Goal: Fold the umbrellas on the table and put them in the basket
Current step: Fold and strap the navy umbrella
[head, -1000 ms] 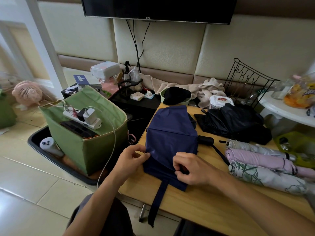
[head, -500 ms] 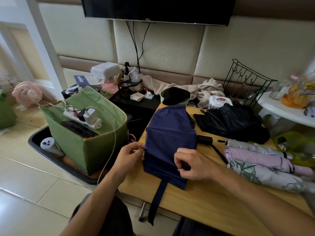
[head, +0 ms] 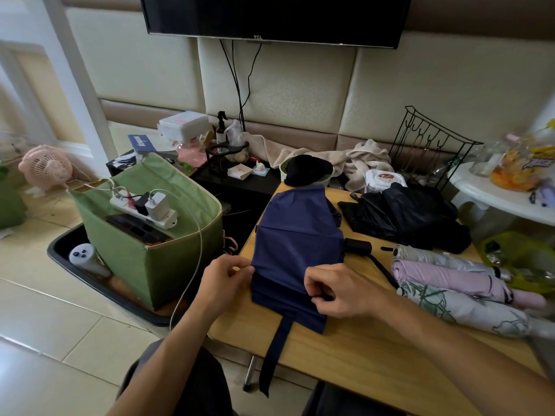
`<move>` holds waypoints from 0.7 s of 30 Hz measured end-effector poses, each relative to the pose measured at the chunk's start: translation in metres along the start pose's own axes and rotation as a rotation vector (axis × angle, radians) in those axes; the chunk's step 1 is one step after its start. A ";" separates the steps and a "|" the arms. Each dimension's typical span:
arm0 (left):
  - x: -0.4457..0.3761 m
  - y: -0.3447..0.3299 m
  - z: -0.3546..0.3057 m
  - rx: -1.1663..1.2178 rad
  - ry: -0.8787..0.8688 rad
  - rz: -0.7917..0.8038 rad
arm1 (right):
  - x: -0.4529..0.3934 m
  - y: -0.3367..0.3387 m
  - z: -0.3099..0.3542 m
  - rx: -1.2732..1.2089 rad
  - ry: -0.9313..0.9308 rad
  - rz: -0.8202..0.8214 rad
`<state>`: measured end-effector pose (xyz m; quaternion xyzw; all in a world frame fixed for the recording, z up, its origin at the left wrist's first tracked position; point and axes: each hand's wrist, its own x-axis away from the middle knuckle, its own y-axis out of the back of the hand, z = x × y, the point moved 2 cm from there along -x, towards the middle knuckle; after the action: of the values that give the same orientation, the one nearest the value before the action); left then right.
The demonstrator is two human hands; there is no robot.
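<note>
A green basket (head: pixel 168 259) stands on the floor at the left. The left hand (head: pixel 223 279) pinches the edge of the blue umbrella (head: pixel 295 244) lying on the bench (head: pixel 360 349); the right hand (head: pixel 336 291) pinches its folds. Three folded umbrellas (head: pixel 450 283) lie at the right.
</note>
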<state>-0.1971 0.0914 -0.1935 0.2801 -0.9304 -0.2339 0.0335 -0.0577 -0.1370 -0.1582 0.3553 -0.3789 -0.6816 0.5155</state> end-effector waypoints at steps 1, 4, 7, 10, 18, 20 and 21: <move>-0.001 0.000 0.000 -0.094 -0.028 -0.035 | 0.000 0.002 0.000 -0.004 -0.009 -0.007; -0.003 0.000 0.001 -0.187 -0.074 -0.063 | 0.000 0.006 0.000 -0.024 -0.027 -0.014; -0.004 -0.002 0.004 -0.217 -0.089 -0.034 | 0.001 0.003 -0.002 -0.022 -0.043 0.012; -0.004 -0.005 0.005 -0.208 -0.074 -0.016 | 0.001 -0.007 -0.007 0.003 -0.048 0.052; -0.003 -0.019 -0.005 -0.428 -0.525 -0.045 | 0.002 -0.019 -0.011 0.043 -0.055 0.130; -0.004 -0.030 -0.001 -0.516 -0.555 0.066 | 0.002 -0.020 -0.012 0.036 -0.063 0.146; -0.004 -0.035 0.002 -0.573 -0.545 0.106 | 0.002 -0.019 -0.012 0.033 -0.071 0.154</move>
<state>-0.1763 0.0694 -0.2109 0.1385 -0.8156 -0.5476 -0.1258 -0.0562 -0.1369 -0.1807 0.3094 -0.4342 -0.6458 0.5465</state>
